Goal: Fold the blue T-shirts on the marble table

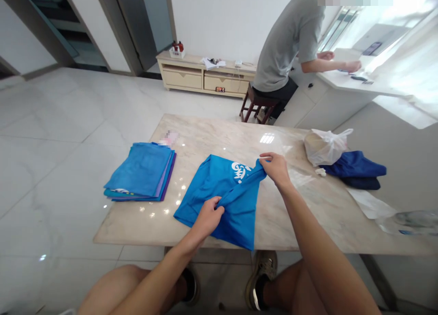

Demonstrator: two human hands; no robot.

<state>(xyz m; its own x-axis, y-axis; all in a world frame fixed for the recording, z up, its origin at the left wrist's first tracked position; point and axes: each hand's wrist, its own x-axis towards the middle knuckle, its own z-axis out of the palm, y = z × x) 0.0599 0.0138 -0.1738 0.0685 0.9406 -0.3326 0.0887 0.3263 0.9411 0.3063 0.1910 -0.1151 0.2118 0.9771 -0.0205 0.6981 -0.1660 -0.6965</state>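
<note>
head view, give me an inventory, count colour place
table: 1, pale marbled, centre
blue cloth: 1, white-printed blue, mid-table
cloth stack: 1, blue and purple, table's left
plastic bag: 1, white, table's right
fabric bundle: 1, dark blue, beside bag
bottle: 1, clear, table's right edge
cabinet: 1, cream, far wall
basket: 1, white, on cabinet
counter: 1, white, upper right
co-worker: 1, grey-shirted, at counter
stool: 1, brown, under co-worker
shoes: 2, beige, below table
left hand: 1, bare, pinching blue cloth's fold
right hand: 1, bare, pinching blue cloth's corner
</note>
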